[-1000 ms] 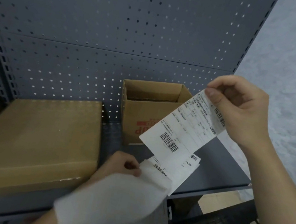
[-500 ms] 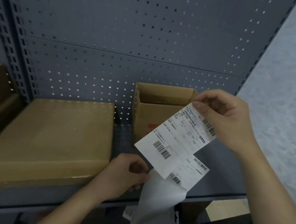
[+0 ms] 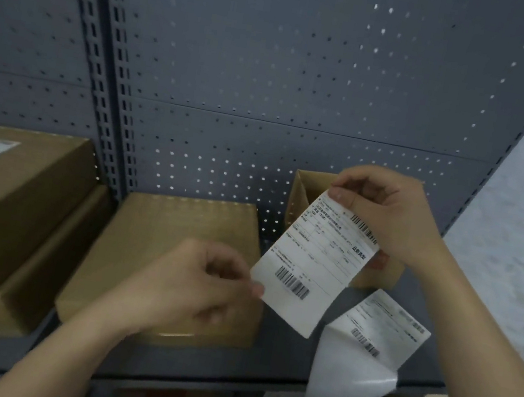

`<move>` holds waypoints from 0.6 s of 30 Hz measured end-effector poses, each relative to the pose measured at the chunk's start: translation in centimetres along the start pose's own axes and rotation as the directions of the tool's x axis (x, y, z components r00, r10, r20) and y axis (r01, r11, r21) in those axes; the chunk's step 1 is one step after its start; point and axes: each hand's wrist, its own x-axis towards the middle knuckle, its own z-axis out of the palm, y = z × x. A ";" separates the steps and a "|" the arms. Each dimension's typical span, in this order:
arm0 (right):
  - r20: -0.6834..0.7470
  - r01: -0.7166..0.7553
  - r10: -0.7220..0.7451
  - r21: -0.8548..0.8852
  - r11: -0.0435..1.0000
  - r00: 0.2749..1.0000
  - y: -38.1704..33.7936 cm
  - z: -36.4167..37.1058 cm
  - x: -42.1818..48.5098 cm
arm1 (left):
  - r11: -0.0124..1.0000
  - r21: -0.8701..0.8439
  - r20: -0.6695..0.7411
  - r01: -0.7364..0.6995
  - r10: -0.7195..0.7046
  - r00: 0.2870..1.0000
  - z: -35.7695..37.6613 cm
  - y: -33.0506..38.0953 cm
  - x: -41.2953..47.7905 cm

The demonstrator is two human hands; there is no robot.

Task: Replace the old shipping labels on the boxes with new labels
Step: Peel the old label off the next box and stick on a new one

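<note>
A grey shelf (image 3: 362, 379) carries a flat box (image 3: 176, 253) with a small open box (image 3: 302, 197) behind. In front of them hangs a label (image 3: 314, 268), its top corner pinched by the right hand (image 3: 385, 214), its lower-left edge by the left hand (image 3: 201, 288). A backing strip (image 3: 352, 377) dangles below it.

Matt white paper label (image 3: 311, 268) pinched between fingertips (image 3: 256, 289); glossy backing sheet (image 3: 348, 380) curls below them. Behind, matt brown cardboard boxes (image 3: 173, 253) on grey perforated painted-metal shelving (image 3: 272, 80).

Both hands (image 3: 191, 290) (image 3: 385, 214) pinch label (image 3: 315, 265) above shelf (image 3: 227, 364).
</note>
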 end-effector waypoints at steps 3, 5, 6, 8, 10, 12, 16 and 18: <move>0.043 -0.004 0.004 -0.008 1.000 0.999 -0.9 2.2 1.1 | 0.990 0.085 -0.264 -0.110 0.129 0.956 -2.0 -0.5 0.6; 0.067 0.000 0.001 -0.011 1.000 0.998 -1.6 3.8 1.8 | 0.986 0.111 -0.308 -0.124 0.153 0.939 -3.2 -1.0 0.8; 0.082 -0.003 0.004 -0.007 1.000 0.997 -1.9 4.5 2.2 | 0.987 0.109 -0.289 -0.120 0.147 0.946 -3.7 -1.2 0.8; 0.113 -0.002 0.003 -0.005 1.000 0.994 -2.5 6.0 2.7 | 0.991 0.079 -0.221 -0.108 0.123 0.968 -4.4 -1.4 0.7; 0.143 0.006 -0.005 -0.004 1.000 0.990 -3.1 7.4 3.2 | 0.993 0.036 -0.207 -0.110 0.115 0.971 -5.1 -1.9 0.5; 0.161 0.020 -0.019 -0.003 1.000 0.987 -3.4 8.6 3.6 | 0.994 0.011 -0.224 -0.109 0.109 0.968 -5.9 -2.6 0.3; 0.165 0.030 -0.026 -0.017 0.999 0.986 -3.5 10.5 4.0 | 0.992 -0.080 -0.237 -0.100 0.079 0.968 -7.4 -3.9 -0.1; 0.151 0.065 -0.054 -0.064 0.996 0.987 -3.4 11.4 4.2 | 0.987 -0.127 -0.247 -0.094 0.061 0.967 -8.1 -4.4 -0.2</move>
